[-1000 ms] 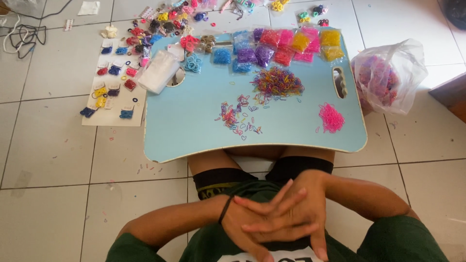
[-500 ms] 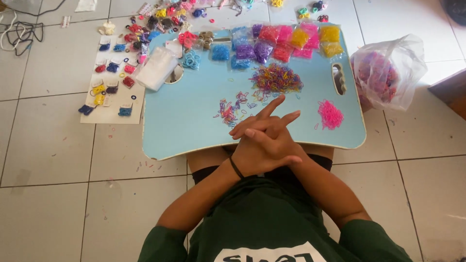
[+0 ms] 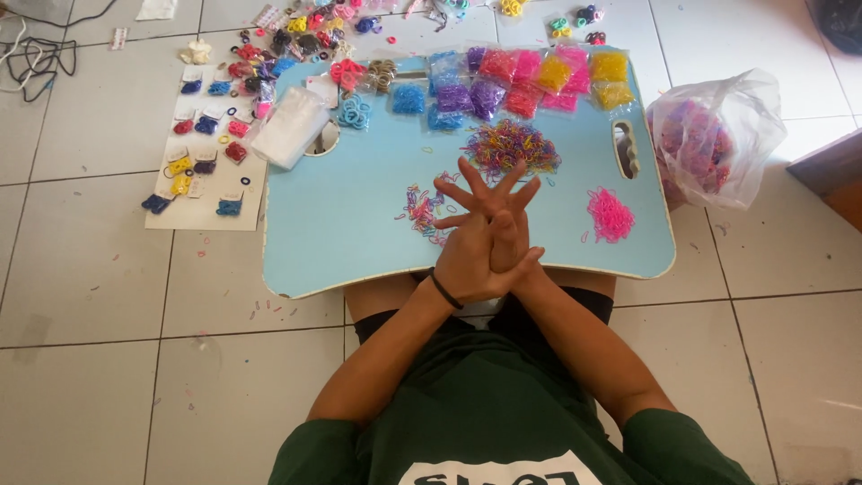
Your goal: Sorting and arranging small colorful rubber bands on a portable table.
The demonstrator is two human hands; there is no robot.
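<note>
Hands (image 3: 487,238) are interlocking, holding nothing, hovering over the tray (image 3: 359,224); mixed bands (image 3: 514,145) are lying just beyond the fingertips.

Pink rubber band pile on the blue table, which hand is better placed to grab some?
Probably the right hand. Both hands are interlaced over the middle of the table, holding nothing, and the pink pile lies on the right arm's side; the left hand would have to cross over.

The interlaced hands (image 3: 489,238) cover part of the bench (image 3: 359,224). The plastic bag (image 3: 718,135) blurs its contents. Floor clutter (image 3: 296,22) gets cropped at the top edge.
</note>
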